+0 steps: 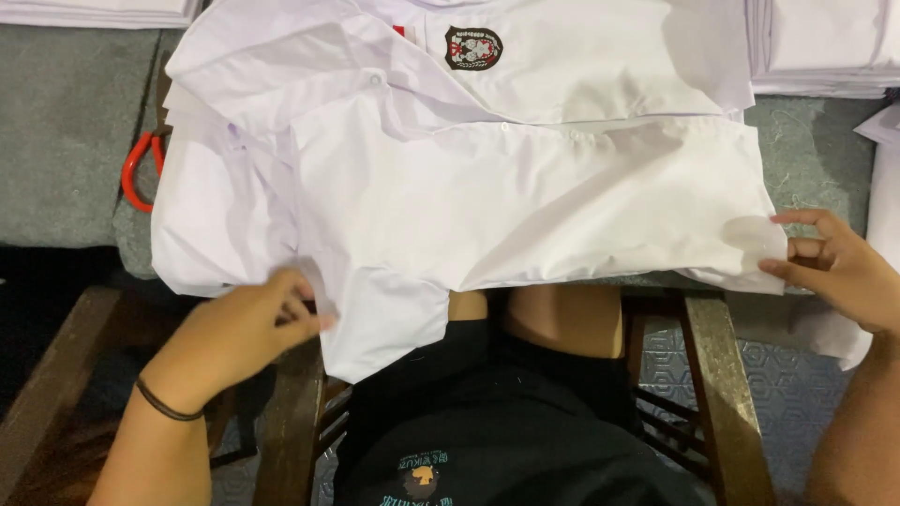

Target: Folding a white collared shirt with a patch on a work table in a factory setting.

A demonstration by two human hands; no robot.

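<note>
A white shirt (487, 187) is spread face up over the grey padded table (66, 131), its lower edge hanging over the near side above the person's lap. An embroidered dark badge (473, 48) is seen on the chest, toward the far end of the shirt.

The left hand (246, 330) is closed on the shirt's near-left edge; the cloth is pinched between curled fingers and thumb. The right hand (839, 262) is held at the shirt's right hem corner, fingers half bent, with the fabric nipped at the fingertips.

Judgement on the step: both edges are best kept taut and level, so the diagonal creases across the shirt's middle are drawn out before any fold is laid. The overhanging flap below the left hand is loose and would need to be gathered evenly.

Surroundings: stacks of folded white garments (825, 47) lie beyond the shirt's far-right corner, close enough to crowd it. A red loop handle (139, 169) shows just left of the shirt, partly hidden beneath it; it could snag the cloth. A wooden frame (722, 394) stands under the table's near edge.
</note>
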